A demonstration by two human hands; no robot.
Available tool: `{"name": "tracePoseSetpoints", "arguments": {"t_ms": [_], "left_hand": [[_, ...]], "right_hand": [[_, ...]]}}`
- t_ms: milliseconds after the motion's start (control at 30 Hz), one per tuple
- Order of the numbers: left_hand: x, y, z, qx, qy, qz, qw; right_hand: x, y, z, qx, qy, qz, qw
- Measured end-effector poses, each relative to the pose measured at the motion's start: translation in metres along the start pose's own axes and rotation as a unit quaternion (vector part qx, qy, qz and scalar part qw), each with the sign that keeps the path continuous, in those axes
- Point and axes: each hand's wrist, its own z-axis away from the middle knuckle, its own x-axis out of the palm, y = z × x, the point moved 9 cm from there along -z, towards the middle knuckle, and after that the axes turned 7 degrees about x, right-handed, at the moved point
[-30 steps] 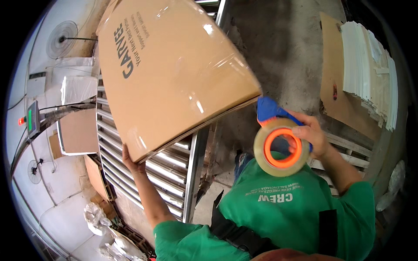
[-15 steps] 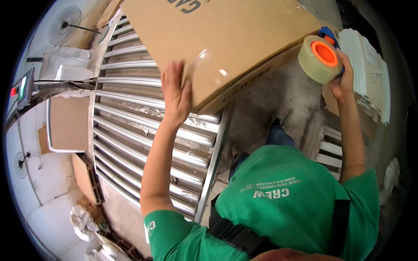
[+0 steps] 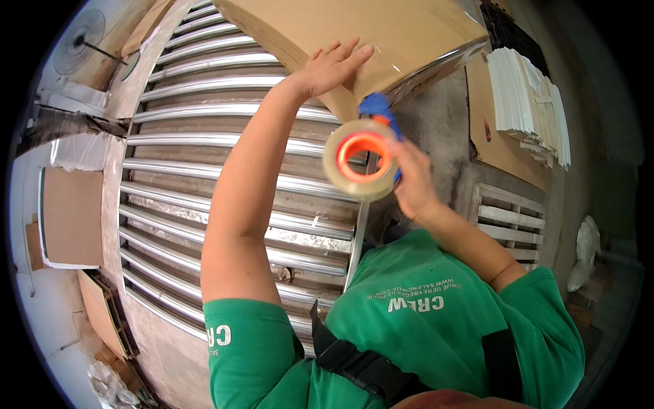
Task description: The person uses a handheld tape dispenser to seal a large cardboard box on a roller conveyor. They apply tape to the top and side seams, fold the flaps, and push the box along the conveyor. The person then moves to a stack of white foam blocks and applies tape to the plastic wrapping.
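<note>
At the bottom of the frame, nearest the camera, a green T-shirt (image 3: 436, 341) is crossed by a black strap with a buckle (image 3: 371, 371). The right hand (image 3: 413, 178), just right of the middle and somewhat blurred, is closed around a blue tape dispenser (image 3: 375, 105). The dispenser carries a wide roll of clear tape (image 3: 335, 167) on an orange core (image 3: 349, 148), its side facing the camera. Its blue head is close to the lower corner of a brown cardboard box (image 3: 409, 41); whether they touch cannot be told. The left hand (image 3: 332, 70), at upper centre, is open with fingers apart, lying on the box near that corner and gripping nothing.

The box fills the top centre, cut off by the frame's upper edge, over a conveyor of metal rollers (image 3: 204, 140) spanning the left half. At the right lie a slatted pallet (image 3: 511, 213) and, higher up, a stack of white sheets (image 3: 511, 95) on flat cardboard (image 3: 480, 123). A round fan (image 3: 71, 48) stands in the upper left.
</note>
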Motion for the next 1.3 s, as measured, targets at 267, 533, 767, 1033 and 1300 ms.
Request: {"name": "tracePoseSetpoints", "arguments": {"t_ms": [267, 533, 767, 1033, 1300], "left_hand": [[-0.007, 0.014, -0.003, -0.059, -0.091, 0.031, 0.994], [-0.003, 0.025, -0.002, 0.032, -0.126, -0.226, 0.965], [-0.003, 0.061, -0.018, 0.108, -0.094, -0.406, 0.903], [-0.005, 0.042, -0.011, 0.149, -0.077, -0.436, 0.884], [-0.005, 0.064, -0.017, 0.094, -0.145, -0.443, 0.88]], "right_hand": [[0.098, 0.057, -0.031, 0.031, -0.139, 0.009, 0.99], [0.09, 0.042, -0.12, -0.096, -0.046, -0.189, 0.976], [0.09, 0.055, -0.179, -0.25, -0.056, -0.096, 0.962], [-0.08, 0.087, -0.033, 0.078, -0.099, -0.237, 0.963], [-0.076, 0.057, -0.052, -0.088, 0.082, -0.146, 0.982]]}}
